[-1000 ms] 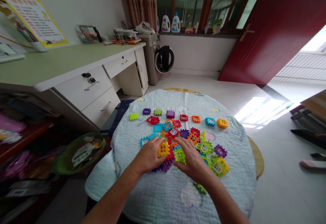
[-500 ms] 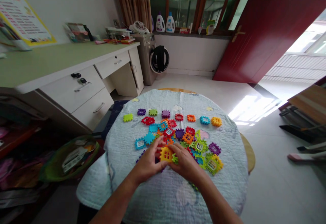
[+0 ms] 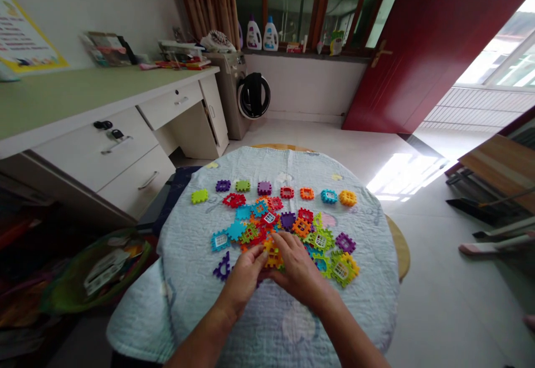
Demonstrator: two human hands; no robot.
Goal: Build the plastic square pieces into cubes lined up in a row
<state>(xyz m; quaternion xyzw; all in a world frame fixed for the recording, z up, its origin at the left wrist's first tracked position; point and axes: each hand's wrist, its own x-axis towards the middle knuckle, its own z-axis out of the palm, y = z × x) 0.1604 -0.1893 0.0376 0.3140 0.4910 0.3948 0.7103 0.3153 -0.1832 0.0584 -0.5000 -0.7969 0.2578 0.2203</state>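
Observation:
My left hand (image 3: 246, 273) is closed, its thumb and fingertips pinching the left edge of a yellow interlocking block (image 3: 273, 255) with window-like openings. Over the far and right sides of that block curl the fingers of my right hand (image 3: 297, 262), its thumb below the near edge. Beyond my hands lies a loose heap of toothed plastic blocks, among them a red one with a white window (image 3: 270, 219), an orange one (image 3: 301, 227) and a flat blue one (image 3: 236, 230). A purple triangular piece (image 3: 222, 266) lies left of my left hand. My hands hide part of the heap.
Along the table's far side runs a spaced row of blocks, from a lime one (image 3: 199, 196) to a yellow one (image 3: 348, 198). A pale blue cloth (image 3: 184, 267) covers the round table. A stool edge (image 3: 398, 248) shows at right, a green basket (image 3: 62, 295) at left.
My left fingers have closed in from a wider spread to a pinch at the yellow block's edge. My right hand still grips it. The whole view has shifted, so the scene sits further left.

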